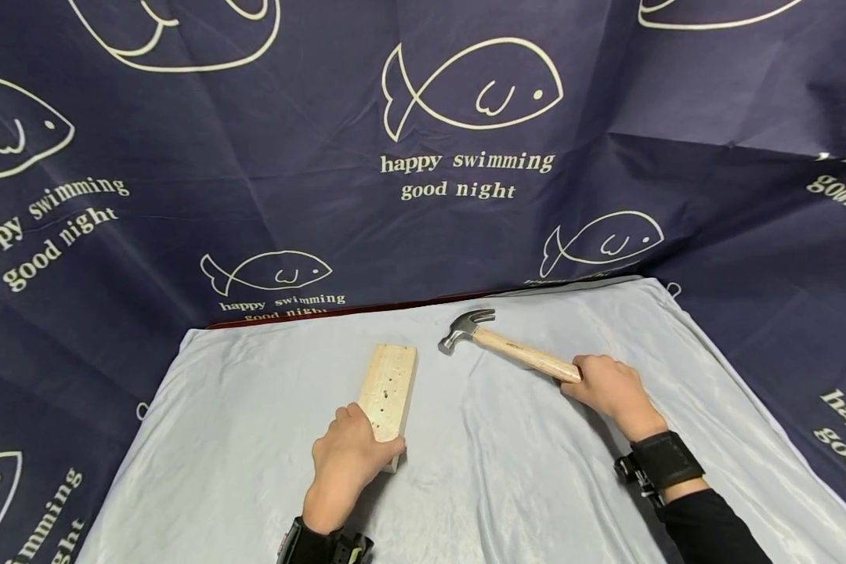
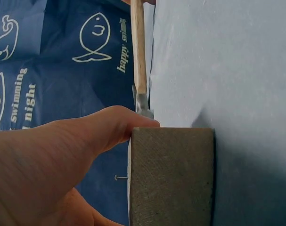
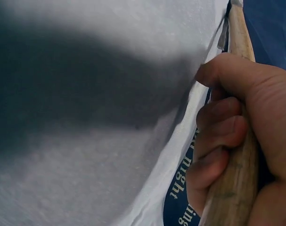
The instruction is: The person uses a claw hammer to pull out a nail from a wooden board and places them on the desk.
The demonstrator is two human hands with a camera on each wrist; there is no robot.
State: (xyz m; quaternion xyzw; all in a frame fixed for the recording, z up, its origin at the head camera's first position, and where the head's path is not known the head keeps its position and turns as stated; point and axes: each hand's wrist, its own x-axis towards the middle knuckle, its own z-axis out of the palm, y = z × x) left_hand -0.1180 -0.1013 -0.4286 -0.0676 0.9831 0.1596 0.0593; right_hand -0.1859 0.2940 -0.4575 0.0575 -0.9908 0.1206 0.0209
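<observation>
My left hand (image 1: 348, 454) grips the near end of a pale wooden block (image 1: 392, 376), thumb on its right side and fingers at the left. Small dark holes dot the block's top. In the left wrist view a thin nail (image 2: 120, 177) stands out of that face, and the block's end (image 2: 173, 174) fills the lower middle. My right hand (image 1: 613, 392) holds a claw hammer (image 1: 529, 354) by its wooden handle, fingers curled round it in the right wrist view. The steel hammer head (image 1: 468, 329) is right of the block's far end, apart from it.
A pale, wrinkled cloth (image 1: 254, 407) covers the table under both hands. Dark blue curtains (image 1: 465, 235) printed with fish and lettering hang behind the table and along its sides. Each wrist wears a black strap (image 1: 668, 460).
</observation>
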